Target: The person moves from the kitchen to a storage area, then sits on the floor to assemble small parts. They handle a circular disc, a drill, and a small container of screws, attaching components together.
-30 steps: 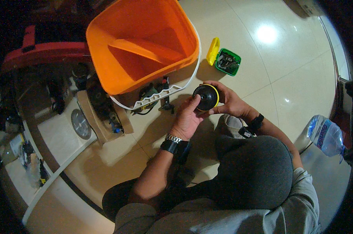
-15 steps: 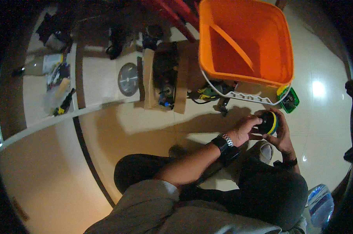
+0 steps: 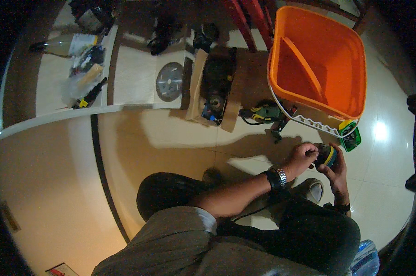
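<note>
A round black pad with a yellow-and-green rim is held up above the floor, turned partly edge-on. My right hand grips it from the right, fingers curled round the rim and thumb underneath. At the pad's dark side, my left hand has its fingers curled into a pinch. Whatever sits between those fingertips is too small and dark to make out. Just beyond the hands stands a small green box with dark bits in it.
A large orange bucket with a white handle stands ahead. Left of it lie a green power tool and an open cardboard box of tools. A circular saw blade leans in the shelf. A water bottle is at lower right.
The view has shifted, moving the bucket and shelf rightward in it. The pad has tilted more edge-on. My left fingers have drawn together into a pinch at its dark side.
</note>
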`<move>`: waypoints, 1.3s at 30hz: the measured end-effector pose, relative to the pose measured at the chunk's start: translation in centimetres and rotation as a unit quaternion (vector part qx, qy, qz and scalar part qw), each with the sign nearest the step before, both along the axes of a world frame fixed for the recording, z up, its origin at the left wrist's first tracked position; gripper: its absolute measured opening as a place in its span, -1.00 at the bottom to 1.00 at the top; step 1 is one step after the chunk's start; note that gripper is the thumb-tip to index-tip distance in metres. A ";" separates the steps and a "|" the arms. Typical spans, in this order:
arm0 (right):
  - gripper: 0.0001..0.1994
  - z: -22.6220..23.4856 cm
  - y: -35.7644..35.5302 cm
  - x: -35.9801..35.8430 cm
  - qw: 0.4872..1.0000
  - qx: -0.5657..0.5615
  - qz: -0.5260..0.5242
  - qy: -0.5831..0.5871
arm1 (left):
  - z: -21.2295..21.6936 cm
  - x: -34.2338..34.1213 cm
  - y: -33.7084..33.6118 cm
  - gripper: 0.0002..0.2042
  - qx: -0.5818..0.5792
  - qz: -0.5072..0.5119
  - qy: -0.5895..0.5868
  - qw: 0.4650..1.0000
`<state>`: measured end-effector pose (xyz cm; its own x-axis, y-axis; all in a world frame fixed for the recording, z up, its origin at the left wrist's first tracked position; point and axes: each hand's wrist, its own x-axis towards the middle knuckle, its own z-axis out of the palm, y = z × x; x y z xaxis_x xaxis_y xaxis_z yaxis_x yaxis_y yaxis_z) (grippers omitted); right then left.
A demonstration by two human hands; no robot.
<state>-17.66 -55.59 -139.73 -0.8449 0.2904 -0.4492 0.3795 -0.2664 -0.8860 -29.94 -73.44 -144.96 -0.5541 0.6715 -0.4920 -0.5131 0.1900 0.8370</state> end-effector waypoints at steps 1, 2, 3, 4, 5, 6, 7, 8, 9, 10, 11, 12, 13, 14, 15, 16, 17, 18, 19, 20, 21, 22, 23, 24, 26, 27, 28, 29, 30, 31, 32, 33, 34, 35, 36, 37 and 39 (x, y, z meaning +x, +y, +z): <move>-0.11 -0.2 0.1 0.1 1.000 -0.018 -0.008 -0.009 | 0.0 0.0 -0.1 -0.76 0.000 -0.004 -0.015 1.000; -0.17 -0.4 0.3 0.1 1.000 -0.009 -0.006 -0.019 | 0.0 -0.1 -0.1 -0.75 0.000 -0.008 -0.034 0.999; -0.22 -0.7 0.5 0.1 1.000 -0.001 -0.003 -0.028 | 0.0 -0.2 -0.1 -0.74 -0.003 -0.008 -0.050 0.999; -0.25 -1.0 0.7 0.1 0.999 0.005 -0.003 -0.038 | -0.1 -0.3 -0.1 -0.73 -0.007 -0.009 -0.069 0.998; -0.27 -1.2 0.9 0.2 0.998 -0.029 -0.001 -0.054 | -0.2 -0.3 -0.2 -0.72 -0.005 -0.014 -0.096 0.995; -0.28 -1.4 1.1 0.3 0.995 -0.066 0.000 -0.069 | -0.3 -0.4 -0.2 -0.71 -0.006 -0.025 -0.069 0.997; -0.28 -1.6 1.2 0.3 0.991 -0.108 0.001 -0.083 | -0.5 -0.6 -0.4 -0.70 -0.001 -0.040 -0.049 0.998; -0.27 -1.8 1.4 0.2 0.985 -0.140 -0.008 -0.098 | -0.6 -0.7 -0.5 -0.69 -0.017 -0.062 -0.042 0.997; -0.25 -1.9 1.6 0.2 0.978 -0.177 -0.016 -0.111 | -0.7 -0.7 -0.5 -0.69 0.003 -0.058 -0.039 0.998; -0.24 -1.9 1.6 0.1 0.969 -0.205 -0.027 -0.137 | -0.6 -0.7 -0.6 -0.68 0.004 -0.061 -0.049 0.997; -0.25 -1.9 1.5 0.0 0.970 -0.213 -0.021 -0.113 | -0.6 -0.7 -0.7 -0.67 -0.004 -0.071 -0.071 0.995; -0.25 -1.7 1.4 -0.1 0.972 -0.213 -0.017 -0.102 | -0.5 -0.8 -0.8 -0.66 0.001 -0.065 -0.064 0.996; -0.25 -1.6 1.1 -0.1 0.973 -0.210 -0.020 -0.093 | -0.3 -1.0 -0.9 -0.66 -0.002 -0.066 -0.068 0.995; -0.23 -1.4 0.7 -0.2 0.987 -0.147 -0.007 -0.063 | -0.2 -1.2 -1.0 -0.65 -0.019 -0.071 -0.085 0.994; -0.20 -1.2 0.2 -0.3 0.996 -0.081 -0.001 -0.035 | 0.0 -1.3 -1.2 -0.64 -0.008 -0.054 -0.097 0.994; -0.16 -1.1 -0.3 -0.4 1.000 -0.015 0.005 -0.007 | 0.2 -1.5 -1.4 -0.64 -0.010 -0.042 -0.121 0.992; -0.06 -0.9 -0.4 -0.5 1.000 0.002 0.019 0.008 | 0.3 -1.7 -1.7 -0.63 -0.012 -0.029 -0.154 0.988; -0.09 -0.8 -0.6 -0.7 1.000 0.004 0.020 0.014 | 0.4 -1.8 -2.0 -0.63 -0.015 -0.036 -0.138 0.990; -0.12 -0.7 -0.5 -0.9 1.000 0.006 0.021 0.019 | 0.5 -2.0 -2.2 -0.64 -0.017 -0.041 -0.131 0.990; -0.14 -0.8 -0.4 -1.1 0.999 0.006 0.027 0.026 | 0.6 -2.1 -2.4 -0.64 -0.020 -0.046 -0.124 0.991; -0.16 -0.8 0.0 -1.2 0.998 -0.052 0.004 -0.029 | 0.6 -2.3 -2.4 -0.65 -0.020 -0.064 -0.102 0.993; -0.17 -0.8 0.5 -1.4 0.990 -0.112 -0.013 -0.082 | 0.7 -2.6 -2.4 -0.66 -0.019 -0.081 -0.080 0.993; -0.18 -1.0 0.8 -1.5 0.976 -0.157 -0.040 -0.146 | 0.9 -2.8 -2.4 -0.66 -0.043 -0.106 -0.062 0.991; -0.17 -1.1 0.9 -1.6 0.978 -0.158 -0.029 -0.132 | 1.2 -2.9 -2.4 -0.72 -0.021 -0.046 0.031 0.998; -0.16 -1.5 0.8 -1.8 0.983 -0.134 -0.027 -0.126 | 2.3 -3.2 -2.8 -0.81 -0.023 0.060 0.207 0.976; -0.16 -1.7 0.7 -1.9 0.990 -0.101 -0.023 -0.100 | 2.7 -4.3 -3.9 -0.77 -0.117 0.021 0.256 0.959; -0.15 -1.8 0.5 -1.9 0.995 -0.068 -0.020 -0.073 | 3.5 -4.8 -5.0 -0.85 -0.088 0.093 0.347 0.929; -0.14 -1.8 0.3 -1.9 0.998 -0.040 -0.011 -0.047 | 4.1 -6.0 -6.1 -0.86 -0.119 0.115 0.366 0.916; -0.14 -1.7 0.2 -2.0 0.999 -0.027 0.007 -0.043 | 4.6 -7.2 -6.9 -0.87 -0.138 0.148 0.379 0.903; -0.13 -1.6 0.1 -2.0 0.999 -0.018 0.031 -0.038 | 5.1 -8.6 -7.9 -0.85 -0.146 0.185 0.395 0.888; -0.12 -1.5 0.1 -2.0 0.998 -0.008 0.050 -0.024 | 5.4 -10.2 -9.0 -0.83 -0.153 0.220 0.403 0.875; -0.04 -1.5 0.1 -2.2 0.997 -0.016 0.058 -0.056 | 5.6 -12.3 -10.1 -0.81 -0.179 0.242 0.400 0.866; -0.02 -1.5 0.1 -2.2 0.995 0.018 0.081 -0.048 | 5.6 -14.4 -11.1 -0.78 -0.217 0.257 0.371 0.866; 0.01 -1.5 0.0 -2.4 0.992 0.053 0.106 -0.040 | 5.6 -15.8 -12.0 -0.76 -0.198 0.319 0.349 0.859; 0.03 -1.6 0.0 -2.5 0.987 0.091 0.132 -0.034 | 5.4 -17.4 -13.0 -0.74 -0.164 0.376 0.327 0.851; 0.07 -1.9 -0.3 -2.7 0.986 0.089 0.133 -0.037 | 5.0 -19.7 -14.3 -0.76 -0.273 0.346 0.326 0.836; 0.08 -2.2 -0.6 -3.1 0.977 0.127 0.165 -0.040 | 3.9 -23.2 -16.8 -0.77 -0.384 0.293 0.407 0.775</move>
